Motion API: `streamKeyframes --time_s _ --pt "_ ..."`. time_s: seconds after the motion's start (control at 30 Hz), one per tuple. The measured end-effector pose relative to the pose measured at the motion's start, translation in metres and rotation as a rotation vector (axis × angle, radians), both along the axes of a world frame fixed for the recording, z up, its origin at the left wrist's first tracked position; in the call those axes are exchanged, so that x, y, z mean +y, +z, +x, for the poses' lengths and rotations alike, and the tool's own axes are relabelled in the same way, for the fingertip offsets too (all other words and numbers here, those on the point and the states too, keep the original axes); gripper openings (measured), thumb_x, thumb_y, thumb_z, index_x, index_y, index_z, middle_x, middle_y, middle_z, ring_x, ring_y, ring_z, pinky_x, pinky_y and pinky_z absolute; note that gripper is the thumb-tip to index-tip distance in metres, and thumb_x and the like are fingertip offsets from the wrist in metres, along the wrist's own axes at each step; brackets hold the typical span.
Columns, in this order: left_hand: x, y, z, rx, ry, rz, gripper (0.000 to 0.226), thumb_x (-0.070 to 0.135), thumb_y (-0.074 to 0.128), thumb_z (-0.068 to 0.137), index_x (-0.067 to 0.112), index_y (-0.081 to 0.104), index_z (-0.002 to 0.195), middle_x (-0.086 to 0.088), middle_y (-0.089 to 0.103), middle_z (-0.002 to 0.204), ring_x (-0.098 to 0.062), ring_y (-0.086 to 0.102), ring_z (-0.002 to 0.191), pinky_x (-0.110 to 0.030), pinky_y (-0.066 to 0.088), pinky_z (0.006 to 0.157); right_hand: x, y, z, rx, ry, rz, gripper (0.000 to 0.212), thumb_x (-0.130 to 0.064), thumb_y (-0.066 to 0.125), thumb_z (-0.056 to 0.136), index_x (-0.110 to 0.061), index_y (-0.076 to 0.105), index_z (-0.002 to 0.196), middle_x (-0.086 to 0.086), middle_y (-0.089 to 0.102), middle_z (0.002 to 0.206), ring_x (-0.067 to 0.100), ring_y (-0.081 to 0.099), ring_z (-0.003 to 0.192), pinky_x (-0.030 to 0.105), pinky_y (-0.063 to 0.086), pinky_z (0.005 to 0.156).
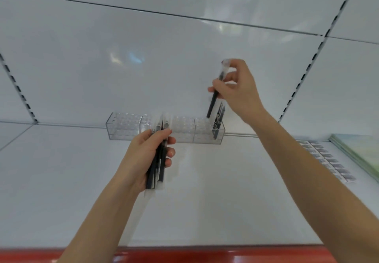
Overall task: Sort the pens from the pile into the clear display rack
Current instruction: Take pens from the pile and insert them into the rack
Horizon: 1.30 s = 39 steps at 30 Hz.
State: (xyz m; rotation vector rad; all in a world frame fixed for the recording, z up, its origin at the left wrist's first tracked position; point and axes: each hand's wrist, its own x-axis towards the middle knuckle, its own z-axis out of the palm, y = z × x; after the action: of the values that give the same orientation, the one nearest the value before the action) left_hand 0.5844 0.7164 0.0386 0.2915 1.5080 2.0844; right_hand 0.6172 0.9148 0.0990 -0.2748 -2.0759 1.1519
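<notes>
Nearest, beyond the red front lip [205,254] of the white shelf [225,211], the left hand [143,156] was curled around a bundle of dark pens [159,166]. It held them roughly upright, probably as a ready supply for the other hand. Just behind it, against the back of the shelf, stood the clear display rack [127,128]. Most of its holes looked unfilled, and a few pens [217,123] stood at its right end, which suggested filling had begun from that side. Above that end, the right hand [235,92] pinched a single pen [212,104] between thumb and fingers, its tip pointing down just over the rack, seemingly lined up for the next free hole. Off to the right lay rows of small labels [328,160] and a greenish pad [361,152]. The pale back panel [143,67] rose behind everything.
</notes>
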Motion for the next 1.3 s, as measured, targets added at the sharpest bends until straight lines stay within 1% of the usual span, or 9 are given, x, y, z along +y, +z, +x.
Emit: streamKeyframes --time_s 0.07,0.27,0.4,0.53,0.6,0.7,0.87,1.07,1.3 --pt "0.001 -0.003 -0.001 0.009 0.018 -0.025 0.006 0.010 0.058 0.088 0.005 0.058 0.084 -0.005 0.056 0.069 -0.008 0.054 0.044 -0.018 0.046 0.041 0.006 0.007 -0.014 0.004 -0.049 0.033 0.014 -0.021 0.056 0.086 -0.028 0.045 0.085 -0.001 0.061 0.073 0.022 0.068 0.081 0.043 0.054 0.082" --pt "-0.001 -0.008 -0.007 0.068 0.050 -0.065 0.010 0.012 0.063 0.084 0.007 0.060 0.076 -0.004 0.056 0.063 -0.007 0.057 0.047 -0.019 0.054 0.052 0.025 -0.002 -0.042 -0.091 -0.143 0.244 0.009 -0.020 0.059 0.087 -0.015 0.052 0.088 -0.008 0.052 0.077 0.014 0.050 0.077 0.005 0.036 0.062" --pt "-0.002 -0.009 -0.008 0.041 0.058 -0.023 0.005 0.011 0.062 0.085 0.008 0.063 0.082 -0.001 0.067 0.064 -0.005 0.062 0.052 -0.018 0.051 0.049 0.035 -0.009 -0.040 -0.107 -0.156 0.296 0.031 -0.014 0.060 0.085 -0.010 0.050 0.114 0.004 0.053 0.083 0.016 0.051 0.077 0.008 0.037 0.061" --pt "-0.001 -0.008 -0.006 -0.019 0.064 0.063 0.004 0.006 0.059 0.086 0.006 0.062 0.088 -0.003 0.071 0.069 -0.007 0.064 0.054 -0.018 0.051 0.048 0.037 -0.005 -0.036 -0.147 -0.140 0.369 0.028 -0.012 0.058 0.086 -0.011 0.052 0.113 0.019 0.061 0.083 0.027 0.059 0.079 0.028 0.044 0.074" --pt "-0.001 -0.007 -0.005 -0.034 0.069 0.086 0.007 0.004 0.059 0.085 0.005 0.061 0.092 -0.005 0.070 0.071 -0.008 0.065 0.053 -0.018 0.052 0.048 0.041 -0.004 -0.035 -0.164 -0.151 0.403 0.025 -0.012 0.058 0.087 -0.010 0.054 0.111 0.022 0.064 0.086 0.030 0.062 0.080 0.023 0.043 0.069" --pt "0.001 -0.007 -0.004 -0.045 0.065 0.111 0.010 0.001 0.059 0.085 0.006 0.060 0.093 -0.009 0.067 0.076 -0.009 0.065 0.054 -0.020 0.052 0.048 0.046 -0.006 -0.031 -0.141 -0.182 0.412 0.024 -0.013 0.058 0.087 -0.010 0.055 0.111 0.023 0.063 0.086 0.028 0.063 0.078 0.007 0.038 0.060" --pt "0.005 -0.011 -0.003 -0.019 0.015 0.113 0.010 -0.001 0.059 0.084 0.005 0.057 0.092 -0.013 0.059 0.075 -0.011 0.065 0.055 -0.021 0.053 0.050 0.043 -0.010 -0.028 -0.037 -0.151 0.263 0.020 -0.010 0.057 0.088 -0.004 0.055 0.107 0.013 0.052 0.078 0.002 0.056 0.056 0.004 0.041 0.057" --pt "0.006 -0.013 -0.004 -0.008 -0.019 0.112 0.014 -0.001 0.060 0.082 0.007 0.056 0.093 -0.014 0.055 0.073 -0.012 0.062 0.053 -0.022 0.052 0.050 0.044 -0.006 -0.029 -0.076 -0.133 0.311 0.020 -0.010 0.056 0.089 -0.004 0.056 0.108 0.016 0.054 0.080 0.023 0.058 0.069 0.006 0.045 0.056" --pt "0.007 -0.015 -0.003 -0.055 -0.005 0.149 0.013 0.002 0.060 0.082 0.007 0.054 0.093 -0.011 0.056 0.070 -0.011 0.064 0.054 -0.022 0.051 0.045 0.046 -0.018 -0.031 -0.146 -0.146 0.363 0.018 -0.015 0.057 0.088 -0.006 0.059 0.104 0.011 0.058 0.079 0.025 0.059 0.078 0.021 0.045 0.069"
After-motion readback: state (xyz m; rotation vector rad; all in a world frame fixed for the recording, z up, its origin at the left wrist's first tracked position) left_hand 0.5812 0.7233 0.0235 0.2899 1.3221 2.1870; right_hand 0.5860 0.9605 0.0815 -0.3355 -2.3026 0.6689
